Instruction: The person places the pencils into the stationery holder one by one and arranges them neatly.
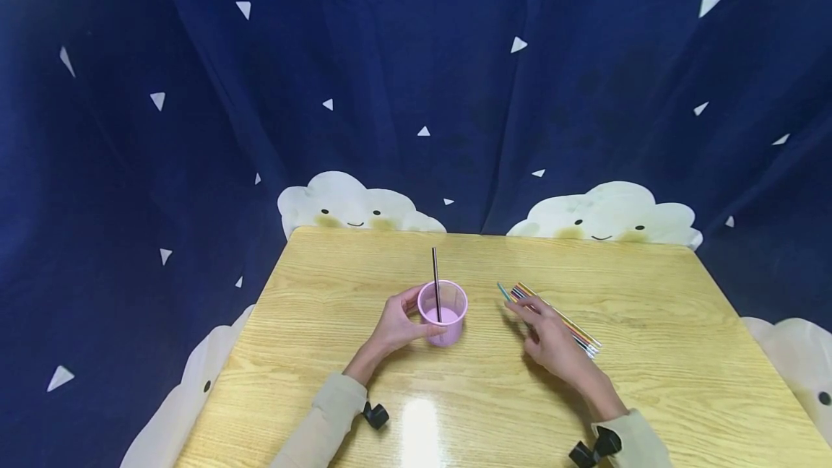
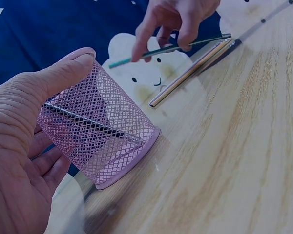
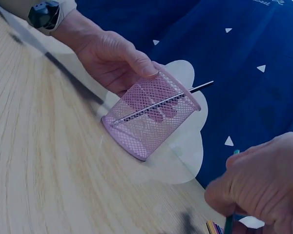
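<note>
A pink mesh pen holder (image 1: 454,329) stands on the table, with one dark pencil (image 1: 436,276) leaning inside it. My left hand (image 1: 393,325) grips the holder's side, the thumb lying near the rim in the left wrist view. To the right, my right hand (image 1: 551,341) pinches a green pencil (image 2: 119,63), raised above the table. Below that hand lie several coloured pencils (image 1: 575,329) side by side, partly covered by it in the head view. At the lower edge of the right wrist view, only the pencils' ends (image 3: 214,227) show.
The wooden table (image 1: 364,258) has its far edge against a dark blue curtain (image 1: 390,56) printed with white triangles and smiling clouds. Black wrist devices (image 1: 375,415) sit at both sleeves.
</note>
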Available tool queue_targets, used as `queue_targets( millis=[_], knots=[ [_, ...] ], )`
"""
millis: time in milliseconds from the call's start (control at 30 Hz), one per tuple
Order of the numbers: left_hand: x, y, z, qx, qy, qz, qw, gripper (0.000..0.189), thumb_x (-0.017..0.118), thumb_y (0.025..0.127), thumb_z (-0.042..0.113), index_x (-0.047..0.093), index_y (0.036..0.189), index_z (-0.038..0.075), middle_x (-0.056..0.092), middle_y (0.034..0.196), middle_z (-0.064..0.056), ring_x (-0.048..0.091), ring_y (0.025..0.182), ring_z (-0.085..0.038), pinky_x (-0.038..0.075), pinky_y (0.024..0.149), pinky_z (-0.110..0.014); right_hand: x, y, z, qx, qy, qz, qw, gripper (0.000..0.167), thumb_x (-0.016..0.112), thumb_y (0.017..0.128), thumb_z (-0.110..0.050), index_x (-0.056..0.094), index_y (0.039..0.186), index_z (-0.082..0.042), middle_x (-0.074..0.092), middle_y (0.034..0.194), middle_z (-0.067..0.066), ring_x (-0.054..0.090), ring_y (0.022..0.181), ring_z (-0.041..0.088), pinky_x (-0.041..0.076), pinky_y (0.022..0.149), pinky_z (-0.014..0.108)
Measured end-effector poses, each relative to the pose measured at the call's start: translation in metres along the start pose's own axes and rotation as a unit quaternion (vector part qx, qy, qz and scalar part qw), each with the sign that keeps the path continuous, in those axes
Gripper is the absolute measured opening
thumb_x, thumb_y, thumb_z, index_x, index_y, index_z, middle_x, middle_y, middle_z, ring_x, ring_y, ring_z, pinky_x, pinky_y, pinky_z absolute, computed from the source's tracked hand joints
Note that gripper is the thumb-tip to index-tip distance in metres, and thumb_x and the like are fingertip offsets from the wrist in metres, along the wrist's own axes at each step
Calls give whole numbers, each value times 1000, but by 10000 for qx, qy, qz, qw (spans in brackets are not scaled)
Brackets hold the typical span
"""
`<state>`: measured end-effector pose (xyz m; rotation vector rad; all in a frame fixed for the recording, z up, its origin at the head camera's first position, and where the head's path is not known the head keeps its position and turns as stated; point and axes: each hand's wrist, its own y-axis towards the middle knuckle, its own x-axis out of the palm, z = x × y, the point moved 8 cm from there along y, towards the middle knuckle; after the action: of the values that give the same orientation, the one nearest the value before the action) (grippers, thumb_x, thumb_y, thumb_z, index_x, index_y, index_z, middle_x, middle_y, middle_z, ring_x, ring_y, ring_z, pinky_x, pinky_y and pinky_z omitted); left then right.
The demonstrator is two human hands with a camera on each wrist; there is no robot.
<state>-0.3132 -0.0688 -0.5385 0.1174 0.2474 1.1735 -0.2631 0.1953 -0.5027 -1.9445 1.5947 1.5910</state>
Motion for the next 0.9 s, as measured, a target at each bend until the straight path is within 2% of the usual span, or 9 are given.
queue_targets(
  millis=[67, 133, 200, 233, 367, 433, 567, 733, 900],
  knots=[
    [-1, 0, -4, 30, 9, 24, 10000, 85, 90, 73, -4, 50, 148, -8, 56, 145, -33, 54, 135, -50, 40, 118, -61, -1, 1, 0, 90, 321, 12, 9994, 79, 62, 68, 23, 63, 142, -4, 60, 133, 14, 59, 83, 13, 47, 59, 21],
    [-1, 0, -6, 50, 2, 49, 10000, 85, 91, 73, -3, 51, 148, -6, 57, 144, -31, 55, 134, -48, 40, 118, -60, -2, 3, -1, 151, 604, 48, 9980, 79, 62, 69, 24, 62, 143, -4, 58, 135, 14, 52, 69, 6, 44, 51, 17],
    [-2, 0, -8, 55, -7, 66, 10000, 84, 92, 73, -1, 53, 147, -4, 59, 144, -29, 56, 134, -47, 41, 117, -59, -3, 5, -2, 169, 855, 112, 9961, 80, 61, 70, 26, 61, 144, -4, 57, 136, 14, 46, 64, 5, 41, 46, 16],
    [-2, 0, -8, 57, -3, 67, 10000, 84, 92, 72, -1, 54, 147, -3, 59, 144, -28, 57, 134, -45, 42, 117, -58, -4, 6, -3, 179, 952, 141, 9952, 81, 61, 70, 27, 61, 145, -5, 56, 136, 13, 45, 64, 4, 42, 47, 16],
    [-3, 0, -7, 63, 19, 95, 9999, 83, 93, 72, 3, 57, 146, 0, 62, 142, -24, 60, 132, -40, 45, 117, -53, -10, 11, -9, 107, 1265, 351, 9913, 84, 62, 70, 29, 60, 146, -6, 56, 137, 12, 57, 87, 15, 54, 57, 19],
    [-3, -1, -7, 62, 48, 102, 9999, 82, 94, 72, 3, 58, 146, 1, 63, 142, -22, 61, 131, -39, 46, 116, -52, -13, 15, -11, 122, 1466, 471, 9880, 85, 63, 70, 30, 60, 147, -6, 56, 137, 11, 59, 92, 19, 58, 60, 23],
    [-4, -1, -7, 44, 108, 135, 9998, 82, 94, 72, 3, 58, 145, 1, 65, 140, -19, 62, 130, -38, 47, 115, -52, -21, 25, -21, 40, 1861, 878, 9786, 83, 64, 66, 35, 61, 142, 2, 57, 134, 18, 59, 89, 25, 61, 64, 24],
    [-3, -1, -6, 93, 38, 137, 9999, 83, 93, 71, 1, 57, 146, 0, 64, 141, -22, 60, 131, -41, 46, 115, -55, -40, 43, -49, -183, 1924, 1434, 9706, 74, 64, 63, 36, 61, 134, 14, 58, 127, 28, 57, 85, 31, 55, 71, 12],
    [-2, 0, -6, 204, 4, 114, 9997, 85, 92, 71, -2, 54, 147, -5, 62, 141, -27, 59, 130, -46, 45, 114, -60, -53, 58, -71, -244, 2256, 1644, 9600, 68, 62, 65, 35, 59, 131, 19, 56, 124, 32, 57, 85, 35, 55, 73, 12]
  ],
)
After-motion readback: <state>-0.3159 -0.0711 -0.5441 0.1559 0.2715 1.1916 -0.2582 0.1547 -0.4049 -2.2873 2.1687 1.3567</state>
